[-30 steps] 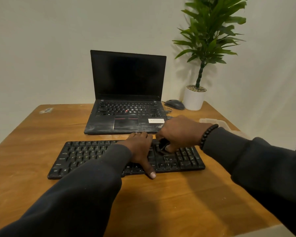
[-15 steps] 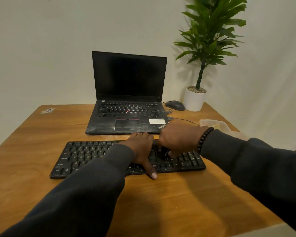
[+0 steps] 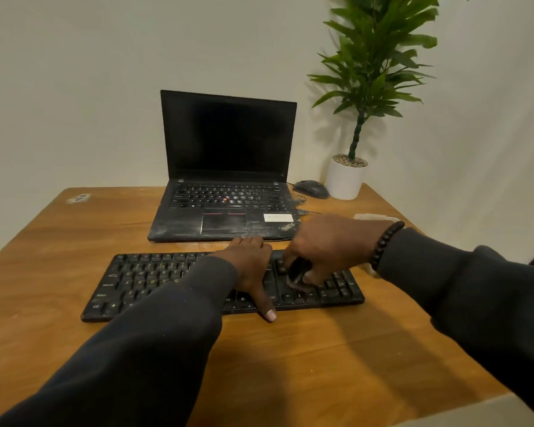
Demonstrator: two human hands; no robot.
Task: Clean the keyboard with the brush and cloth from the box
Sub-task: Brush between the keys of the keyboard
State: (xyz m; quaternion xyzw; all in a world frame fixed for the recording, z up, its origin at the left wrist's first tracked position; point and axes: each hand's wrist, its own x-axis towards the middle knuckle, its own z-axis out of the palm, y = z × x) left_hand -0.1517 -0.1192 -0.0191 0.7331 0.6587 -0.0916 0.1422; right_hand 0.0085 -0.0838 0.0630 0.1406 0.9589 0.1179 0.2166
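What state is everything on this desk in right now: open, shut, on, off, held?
Laptop: lid open, screen dark.
Keyboard: flat on the table, pressed by the left hand.
Brush: held by the right hand on the keys.
Mouse: untouched beside the laptop.
Box: mostly hidden.

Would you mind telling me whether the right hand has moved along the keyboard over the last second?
Cannot tell: the right hand holds the brush over the same right-hand keys of the keyboard; any shift against the keys is too slight to judge.
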